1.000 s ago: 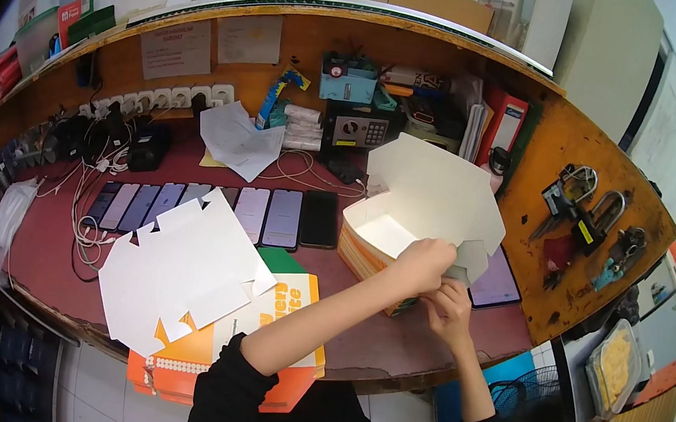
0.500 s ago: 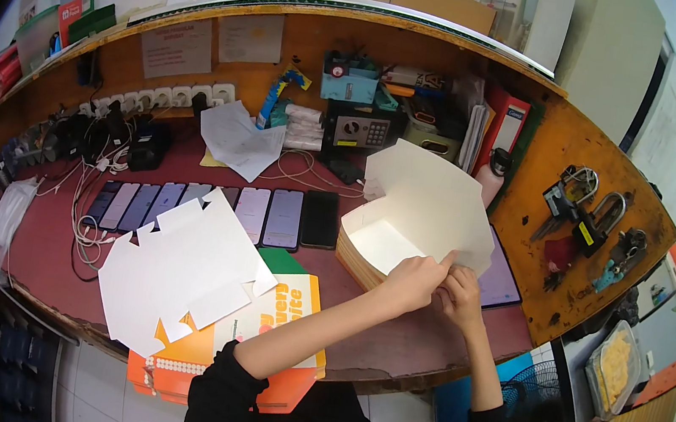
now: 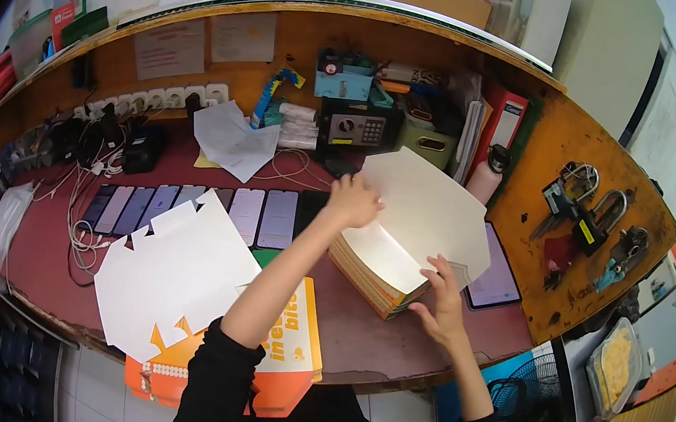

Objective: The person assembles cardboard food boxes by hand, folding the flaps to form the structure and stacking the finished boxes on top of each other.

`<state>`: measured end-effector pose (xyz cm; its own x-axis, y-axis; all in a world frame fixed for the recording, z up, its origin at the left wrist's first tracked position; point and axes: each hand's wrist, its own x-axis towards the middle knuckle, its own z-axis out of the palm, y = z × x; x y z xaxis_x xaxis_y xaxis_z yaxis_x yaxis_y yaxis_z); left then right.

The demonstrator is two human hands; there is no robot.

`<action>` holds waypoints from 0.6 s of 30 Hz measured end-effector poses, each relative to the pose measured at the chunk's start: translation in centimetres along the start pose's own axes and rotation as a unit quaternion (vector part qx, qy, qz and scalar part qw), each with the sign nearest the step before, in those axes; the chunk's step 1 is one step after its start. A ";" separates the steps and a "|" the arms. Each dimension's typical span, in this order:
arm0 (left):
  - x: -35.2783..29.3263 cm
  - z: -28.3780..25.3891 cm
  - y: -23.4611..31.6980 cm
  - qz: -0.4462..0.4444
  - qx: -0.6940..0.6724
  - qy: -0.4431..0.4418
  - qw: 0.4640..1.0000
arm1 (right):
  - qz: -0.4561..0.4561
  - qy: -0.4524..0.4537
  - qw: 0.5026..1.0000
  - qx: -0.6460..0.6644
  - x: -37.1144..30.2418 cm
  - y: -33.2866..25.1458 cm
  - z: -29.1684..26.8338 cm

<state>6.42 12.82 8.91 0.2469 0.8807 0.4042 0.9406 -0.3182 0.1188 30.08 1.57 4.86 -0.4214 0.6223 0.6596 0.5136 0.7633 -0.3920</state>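
A cardboard box (image 3: 383,255), white inside with yellow-brown striped sides that look layered, sits on the desk with its lid (image 3: 432,206) raised at the back. My left hand (image 3: 354,202) rests at the box's far left corner by the lid, its fingers spread. At the near right corner is my right hand (image 3: 444,303), thumb and fingers apart around the box's edge. To the left lies a flat white notched box blank (image 3: 176,271), overlapping orange and yellow printed blanks (image 3: 296,338) at the front edge of the desk.
A row of phones (image 3: 244,214) lies behind the blanks, and a tablet (image 3: 500,275) beside the box on the right. Farther back are a small safe (image 3: 359,126), a pink bottle (image 3: 488,175) and crumpled paper (image 3: 236,138). Padlocks (image 3: 602,216) hang on the right panel.
My left hand has moved from the box's right side to its far left corner. My right hand's fingers have spread and shifted lower, at the near right corner.
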 end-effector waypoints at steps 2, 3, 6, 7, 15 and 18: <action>0.1 1.6 -2.2 -0.100 -0.156 -0.106 0.977 | 0.000 -0.003 1.000 -0.023 0.1 -0.4 0.5; 0.3 2.4 -3.0 -0.099 -0.156 -0.104 0.977 | 0.001 -0.008 0.999 -0.047 0.1 -0.3 0.7; -0.1 2.6 -3.4 -0.084 -0.271 -0.165 0.945 | -0.008 0.011 0.998 -0.053 0.1 -0.8 2.0; -0.3 2.0 -3.0 -0.082 -0.272 -0.164 0.945 | -0.025 0.026 0.996 -0.084 0.3 -1.0 1.9; -12.7 -6.7 -4.1 0.012 -0.116 -0.089 0.989 | -0.071 0.057 0.993 -0.080 -1.9 0.8 3.4; -22.0 -10.5 -5.4 -0.123 0.043 -0.335 0.933 | -0.046 0.052 0.995 -0.073 -1.9 0.3 3.3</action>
<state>-6.55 -8.56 8.87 0.0841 0.9544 -0.2864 0.9961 -0.0730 0.0494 28.51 1.19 1.38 -0.3960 0.5239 0.7542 0.5821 0.7784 -0.2351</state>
